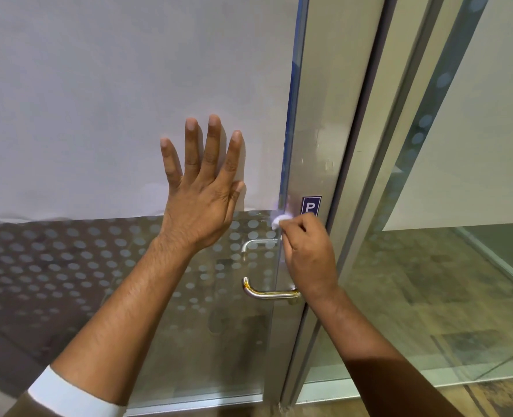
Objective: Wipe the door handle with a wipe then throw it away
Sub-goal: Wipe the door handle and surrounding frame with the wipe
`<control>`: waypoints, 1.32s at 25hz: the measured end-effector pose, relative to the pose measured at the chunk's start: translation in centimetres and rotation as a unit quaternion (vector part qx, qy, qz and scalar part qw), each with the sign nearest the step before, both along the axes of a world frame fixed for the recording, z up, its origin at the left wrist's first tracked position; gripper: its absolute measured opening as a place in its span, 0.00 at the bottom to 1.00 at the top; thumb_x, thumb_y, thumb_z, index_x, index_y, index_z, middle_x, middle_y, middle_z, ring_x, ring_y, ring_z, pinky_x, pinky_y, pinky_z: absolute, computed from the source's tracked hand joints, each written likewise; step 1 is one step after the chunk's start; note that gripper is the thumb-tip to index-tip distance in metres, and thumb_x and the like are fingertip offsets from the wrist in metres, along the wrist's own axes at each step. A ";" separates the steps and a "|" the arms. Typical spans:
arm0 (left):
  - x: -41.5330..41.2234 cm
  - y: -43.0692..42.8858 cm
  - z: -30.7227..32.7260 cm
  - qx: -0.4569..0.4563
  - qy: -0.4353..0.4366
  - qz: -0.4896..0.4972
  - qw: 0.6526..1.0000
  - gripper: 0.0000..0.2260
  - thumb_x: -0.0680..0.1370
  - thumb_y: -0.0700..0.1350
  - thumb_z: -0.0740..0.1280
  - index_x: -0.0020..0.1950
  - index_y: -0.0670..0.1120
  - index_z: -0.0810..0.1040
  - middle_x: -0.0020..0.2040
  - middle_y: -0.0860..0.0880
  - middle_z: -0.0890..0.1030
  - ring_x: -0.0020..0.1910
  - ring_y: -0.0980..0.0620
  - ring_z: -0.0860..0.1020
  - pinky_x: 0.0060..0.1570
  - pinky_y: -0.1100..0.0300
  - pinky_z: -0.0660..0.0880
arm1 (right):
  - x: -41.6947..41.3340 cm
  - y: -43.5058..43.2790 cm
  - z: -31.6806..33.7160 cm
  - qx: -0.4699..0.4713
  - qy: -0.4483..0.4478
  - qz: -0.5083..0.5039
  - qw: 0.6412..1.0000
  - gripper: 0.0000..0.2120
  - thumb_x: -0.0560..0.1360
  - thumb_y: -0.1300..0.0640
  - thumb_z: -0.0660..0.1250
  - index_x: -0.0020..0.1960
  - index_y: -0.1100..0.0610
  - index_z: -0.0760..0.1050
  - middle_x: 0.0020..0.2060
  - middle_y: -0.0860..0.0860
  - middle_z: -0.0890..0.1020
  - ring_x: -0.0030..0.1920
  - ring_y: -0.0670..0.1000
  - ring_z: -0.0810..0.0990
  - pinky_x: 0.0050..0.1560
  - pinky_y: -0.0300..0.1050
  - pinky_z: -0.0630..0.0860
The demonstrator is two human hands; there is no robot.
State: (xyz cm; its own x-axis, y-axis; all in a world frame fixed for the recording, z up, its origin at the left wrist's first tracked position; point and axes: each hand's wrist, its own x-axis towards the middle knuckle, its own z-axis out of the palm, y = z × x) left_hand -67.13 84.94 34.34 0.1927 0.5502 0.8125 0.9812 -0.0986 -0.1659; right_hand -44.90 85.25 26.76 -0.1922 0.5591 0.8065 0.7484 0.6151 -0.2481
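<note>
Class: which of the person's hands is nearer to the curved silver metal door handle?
Right. The right hand, pinching a white wipe, sits just above the curved silver metal door handle. The left hand lies flat on the glass door, higher and to its left.

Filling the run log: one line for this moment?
left hand flat on door | right hand holds wipe above handle | handle untouched

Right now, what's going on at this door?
A person is cleaning a glass door. The left hand lies flat and open against the glass, bracing it. The right hand pinches a small white wipe at the door's metal edge, just above the door handle. The wipe is not on the handle's bar at this moment.
</note>
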 end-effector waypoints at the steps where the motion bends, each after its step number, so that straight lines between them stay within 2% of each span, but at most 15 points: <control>1: 0.0 0.0 0.0 0.000 -0.002 -0.001 1.000 0.32 0.90 0.56 0.54 0.91 0.46 0.46 0.88 0.35 0.48 0.85 0.38 0.38 0.79 0.23 0.43 | 0.4 -0.4 -1.3 -0.019 0.001 0.000 1.000 0.07 0.76 0.67 0.71 0.54 0.61 0.83 0.42 0.54 0.78 0.42 0.53 0.77 0.37 0.51 0.79; 3: 0.1 -0.1 -0.2 0.001 -0.006 0.002 1.000 0.32 0.90 0.55 0.55 0.91 0.46 0.47 0.88 0.35 0.48 0.85 0.37 0.38 0.79 0.22 0.44 | 1.2 -0.9 -1.8 -0.044 0.044 0.005 0.998 0.07 0.76 0.67 0.72 0.52 0.61 0.84 0.42 0.55 0.79 0.41 0.53 0.78 0.42 0.45 0.81; 5: 0.1 -0.1 -0.2 0.002 -0.006 0.003 1.000 0.32 0.90 0.55 0.55 0.91 0.45 0.48 0.88 0.35 0.48 0.85 0.36 0.38 0.79 0.23 0.43 | 1.2 -0.3 0.5 -0.025 0.111 -0.008 0.993 0.07 0.76 0.67 0.71 0.51 0.58 0.85 0.42 0.53 0.78 0.40 0.48 0.76 0.44 0.27 0.72; 7: 0.1 0.1 -0.2 0.004 -0.009 0.003 1.000 0.32 0.90 0.55 0.55 0.91 0.45 0.48 0.88 0.35 0.48 0.86 0.31 0.40 0.79 0.23 0.42 | 0.8 0.8 3.6 0.018 0.150 -0.032 0.988 0.07 0.77 0.65 0.69 0.51 0.57 0.84 0.42 0.50 0.77 0.40 0.43 0.71 0.42 0.22 0.66; 9: 0.1 0.1 -0.4 0.008 -0.013 0.004 1.000 0.32 0.90 0.55 0.56 0.91 0.45 0.48 0.88 0.35 0.49 0.86 0.27 0.46 0.79 0.22 0.43 | 0.1 1.5 4.8 0.055 0.140 -0.029 0.988 0.07 0.78 0.63 0.67 0.51 0.57 0.84 0.42 0.51 0.77 0.40 0.43 0.71 0.43 0.23 0.66; 11: 0.1 0.1 -0.4 0.011 -0.014 0.005 1.000 0.32 0.90 0.54 0.56 0.91 0.45 0.48 0.88 0.34 0.49 0.85 0.26 0.49 0.79 0.21 0.44 | -0.3 1.4 3.0 0.051 0.085 -0.009 0.995 0.07 0.79 0.62 0.68 0.53 0.57 0.83 0.43 0.52 0.78 0.41 0.47 0.74 0.42 0.32 0.72; 13: 0.1 0.2 -0.4 0.013 -0.016 0.007 1.000 0.32 0.90 0.54 0.56 0.91 0.45 0.48 0.88 0.34 0.49 0.85 0.26 0.49 0.79 0.21 0.44 | -0.1 0.6 -0.6 0.007 0.032 0.004 0.999 0.08 0.77 0.64 0.71 0.55 0.57 0.82 0.43 0.52 0.77 0.42 0.50 0.75 0.40 0.44 0.77; 17: 0.1 0.2 -0.4 0.017 -0.014 0.009 1.000 0.32 0.90 0.54 0.57 0.91 0.46 0.48 0.88 0.34 0.49 0.85 0.26 0.49 0.79 0.23 0.42 | 1.3 -0.3 -5.7 -0.095 -0.028 -0.005 0.995 0.09 0.75 0.63 0.74 0.55 0.60 0.82 0.44 0.54 0.78 0.45 0.53 0.78 0.46 0.54 0.85; 20: 0.0 0.1 -0.4 0.014 -0.014 0.007 1.000 0.32 0.90 0.54 0.57 0.91 0.45 0.48 0.88 0.34 0.49 0.85 0.26 0.49 0.79 0.24 0.41 | 1.9 -0.1 -4.9 -0.104 0.055 -0.001 0.993 0.08 0.79 0.59 0.68 0.54 0.59 0.83 0.46 0.52 0.79 0.45 0.52 0.80 0.50 0.47 0.84; 22: 0.1 0.1 -0.4 0.019 -0.014 0.011 1.000 0.32 0.91 0.54 0.57 0.91 0.45 0.48 0.88 0.34 0.49 0.85 0.26 0.49 0.79 0.24 0.41 | 1.6 0.5 -3.3 -0.069 0.125 -0.020 0.990 0.10 0.80 0.56 0.64 0.53 0.55 0.84 0.45 0.50 0.77 0.42 0.48 0.78 0.46 0.37 0.79; 23: 0.1 0.1 -0.4 0.020 -0.016 0.011 1.000 0.32 0.91 0.54 0.57 0.91 0.45 0.48 0.88 0.34 0.49 0.85 0.26 0.49 0.79 0.25 0.41 | 1.3 0.7 -2.8 -0.054 0.133 -0.022 0.989 0.10 0.80 0.56 0.63 0.53 0.55 0.84 0.44 0.50 0.77 0.41 0.48 0.77 0.45 0.36 0.78; 26: 0.1 0.2 -0.4 0.019 -0.015 0.010 1.000 0.32 0.91 0.55 0.56 0.91 0.45 0.49 0.88 0.34 0.49 0.85 0.26 0.48 0.79 0.25 0.40 | 0.5 0.3 -3.6 -0.047 0.055 -0.020 0.997 0.07 0.79 0.60 0.68 0.54 0.58 0.83 0.44 0.52 0.77 0.43 0.51 0.77 0.46 0.43 0.81; 29: 0.2 0.1 -0.3 0.011 -0.016 0.009 1.000 0.32 0.91 0.55 0.56 0.91 0.45 0.48 0.88 0.34 0.49 0.86 0.27 0.45 0.79 0.23 0.42 | 1.0 -0.7 -5.3 -0.107 0.004 -0.016 0.994 0.08 0.77 0.62 0.72 0.55 0.60 0.83 0.45 0.55 0.79 0.46 0.54 0.79 0.50 0.53 0.85; 31: 0.1 0.0 -0.3 0.006 -0.014 0.007 1.000 0.32 0.91 0.54 0.56 0.91 0.45 0.48 0.88 0.35 0.48 0.87 0.31 0.41 0.79 0.23 0.42 | 1.3 -0.7 -4.5 -0.112 0.060 -0.006 0.992 0.07 0.78 0.60 0.70 0.54 0.60 0.84 0.46 0.54 0.79 0.46 0.52 0.80 0.53 0.46 0.83; 33: 0.1 0.1 -0.3 0.008 -0.012 0.006 1.000 0.32 0.90 0.54 0.56 0.91 0.46 0.47 0.88 0.35 0.47 0.85 0.35 0.38 0.79 0.24 0.40 | 1.2 0.2 -2.2 -0.067 0.137 -0.020 0.988 0.07 0.78 0.61 0.68 0.52 0.57 0.85 0.44 0.51 0.77 0.41 0.49 0.78 0.47 0.32 0.76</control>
State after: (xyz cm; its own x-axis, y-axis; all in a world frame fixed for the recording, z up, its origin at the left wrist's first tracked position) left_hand -67.05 85.02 34.06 0.1670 0.5390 0.8256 0.9859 -0.0843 -0.1444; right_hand -43.68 85.40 24.58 0.0475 0.6672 0.7434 0.6651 0.5341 -0.5219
